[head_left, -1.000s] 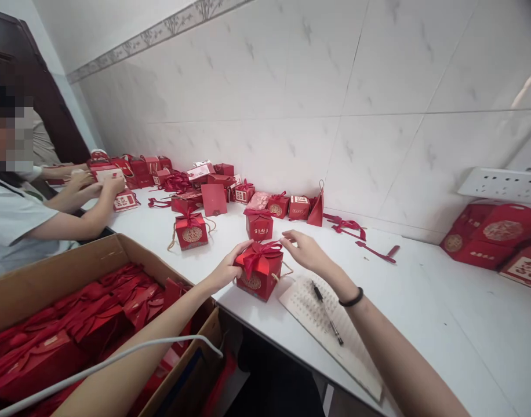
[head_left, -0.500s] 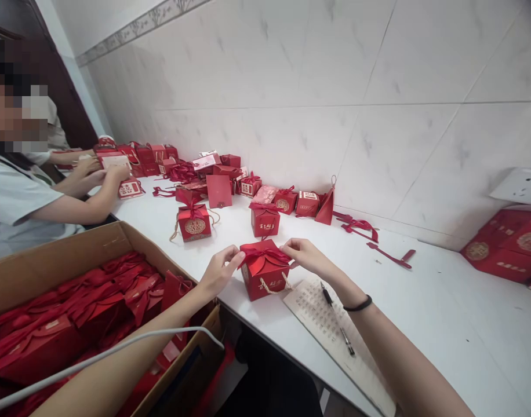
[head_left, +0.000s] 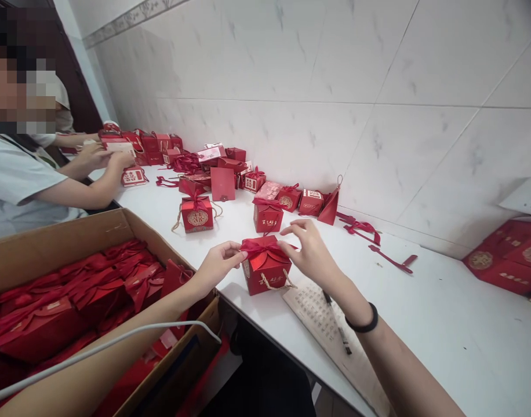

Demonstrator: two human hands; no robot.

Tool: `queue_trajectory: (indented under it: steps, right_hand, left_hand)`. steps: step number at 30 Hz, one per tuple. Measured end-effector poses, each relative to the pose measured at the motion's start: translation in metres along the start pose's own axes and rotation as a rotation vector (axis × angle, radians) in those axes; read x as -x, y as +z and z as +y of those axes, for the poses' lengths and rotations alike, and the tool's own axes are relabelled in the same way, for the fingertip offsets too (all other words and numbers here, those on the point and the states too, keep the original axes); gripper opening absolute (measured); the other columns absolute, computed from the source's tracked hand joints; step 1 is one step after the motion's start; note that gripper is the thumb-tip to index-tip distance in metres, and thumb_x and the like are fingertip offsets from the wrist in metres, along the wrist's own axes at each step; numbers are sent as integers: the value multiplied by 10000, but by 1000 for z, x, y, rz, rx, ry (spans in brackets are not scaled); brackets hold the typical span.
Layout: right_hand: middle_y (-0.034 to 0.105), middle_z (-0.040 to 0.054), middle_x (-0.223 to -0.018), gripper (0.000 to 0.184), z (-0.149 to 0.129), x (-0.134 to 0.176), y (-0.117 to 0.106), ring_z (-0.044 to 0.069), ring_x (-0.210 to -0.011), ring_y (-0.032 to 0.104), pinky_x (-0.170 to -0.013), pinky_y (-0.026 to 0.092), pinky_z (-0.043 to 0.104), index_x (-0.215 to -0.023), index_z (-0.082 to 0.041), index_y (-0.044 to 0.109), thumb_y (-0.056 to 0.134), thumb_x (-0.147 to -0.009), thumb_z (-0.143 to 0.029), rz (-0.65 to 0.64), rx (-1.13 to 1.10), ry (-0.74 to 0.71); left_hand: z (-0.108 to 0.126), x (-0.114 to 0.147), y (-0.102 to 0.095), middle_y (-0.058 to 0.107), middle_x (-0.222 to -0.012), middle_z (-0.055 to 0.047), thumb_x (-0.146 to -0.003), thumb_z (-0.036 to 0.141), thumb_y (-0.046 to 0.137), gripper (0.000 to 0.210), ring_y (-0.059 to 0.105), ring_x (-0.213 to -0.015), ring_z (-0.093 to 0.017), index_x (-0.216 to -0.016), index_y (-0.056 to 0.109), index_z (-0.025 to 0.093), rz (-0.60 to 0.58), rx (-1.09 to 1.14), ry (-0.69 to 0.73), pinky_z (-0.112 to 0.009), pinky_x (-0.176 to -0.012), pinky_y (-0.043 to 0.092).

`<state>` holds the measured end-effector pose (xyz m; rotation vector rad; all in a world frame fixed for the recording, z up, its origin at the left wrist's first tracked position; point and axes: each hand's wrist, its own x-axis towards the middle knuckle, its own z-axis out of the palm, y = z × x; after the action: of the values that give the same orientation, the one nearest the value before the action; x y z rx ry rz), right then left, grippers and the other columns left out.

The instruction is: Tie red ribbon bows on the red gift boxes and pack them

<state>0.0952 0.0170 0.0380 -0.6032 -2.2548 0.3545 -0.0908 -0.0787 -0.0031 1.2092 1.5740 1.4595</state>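
A red gift box (head_left: pixel 268 277) with gold lettering and a twisted cream cord handle (head_left: pixel 271 285) sits upright near the table's front edge. Across its top lies a dark red ribbon (head_left: pixel 264 245) tied in a bow. My left hand (head_left: pixel 218 263) is at the box's left, thumb and forefinger pinched on that end of the ribbon. Over the right side is my right hand (head_left: pixel 308 250), a black band on its wrist, its fingers apart. Its thumb reaches the ribbon's right end; whether it touches cannot be made out. Just behind stands a second red box (head_left: pixel 268 216).
An open cardboard carton (head_left: pixel 155 234) full of ribboned red boxes stands at left, a white cable (head_left: pixel 117 341) crossing before it. A written sheet (head_left: pixel 311 310) with a pen (head_left: pixel 341 333) lies at right. More boxes (head_left: pixel 198 214) line the wall. A co-worker (head_left: pixel 39 179) handles boxes at far left.
My right hand has lifted and spread its fingers, letting go of the ribbon's right end. My left hand stays pinched on the left end. The view has shifted slightly.
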Motion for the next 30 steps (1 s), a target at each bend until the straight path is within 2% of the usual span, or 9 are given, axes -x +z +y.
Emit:
queue_trajectory:
  steps: [2,5,8,10,13,16,19,24,30]
  right_hand:
    - [545,111,-1009,185,-14,6,8,225,-943,523,-821,438,368,-958,-159,588,626,-795,-239,-112,39,-199]
    - [574,95,-927,234,-28,14,24,232,-848,528,-738,428,361,-925,-132,586,691,-741,-232,-242,224,-346]
    - [580,79,-833,98,-33,21,36,215,-765,508,-671,385,337,-808,-129,579,615,-806,-220,-193,390,-403]
    - [569,66,-792,130,-34,23,41,195,-715,486,-628,351,316,-761,-141,567,528,-862,-213,-132,421,-435]
    - [547,53,-746,168,-35,26,46,185,-669,454,-584,313,304,-746,-149,558,457,-879,-166,-65,440,-460]
    - [548,71,-756,118,-36,28,51,202,-693,456,-590,328,313,-793,-128,569,480,-853,-177,-18,451,-468]
    - [554,90,-787,113,-37,30,54,219,-715,464,-604,360,321,-837,-111,575,507,-840,-202,4,442,-452]
    - [564,120,-938,101,-39,32,55,225,-832,490,-682,405,320,-820,-117,560,467,-855,-138,2,329,-410]
    - [540,80,-735,206,-37,34,56,203,-694,458,-621,394,312,-848,-107,574,375,-899,-118,20,302,-445]
  left_hand:
    - [4,5,2,581,-613,27,-624,432,649,438,535,-578,-124,-936,520,153,-22,26,-5,-268,-592,423]
    - [10,13,5,577,-587,46,-648,374,633,495,550,-570,-132,-1054,439,166,-109,47,1,-268,-582,420]
    - [15,16,3,494,-528,76,-680,318,564,405,494,-511,-109,-1036,449,161,-153,-3,74,-252,-549,395]
    - [18,14,0,440,-533,70,-711,298,511,283,469,-532,-108,-960,509,163,-69,-133,184,-252,-561,390]
    - [20,8,-2,531,-715,2,-739,296,503,181,522,-734,-153,-853,579,177,85,-365,328,-295,-690,430]
    - [17,1,-1,582,-932,-50,-753,280,519,145,527,-930,-200,-815,613,188,42,-477,377,-346,-803,440]
    - [10,-2,0,591,-932,-56,-806,248,464,163,535,-931,-196,-819,614,187,-15,-520,404,-355,-810,446]
    - [2,-1,-2,592,-909,-44,-860,191,400,180,517,-915,-178,-907,574,182,19,-620,535,-350,-842,423]
    - [2,-3,-2,593,-895,-47,-880,181,364,217,499,-891,-181,-877,580,176,19,-695,572,-340,-826,416]
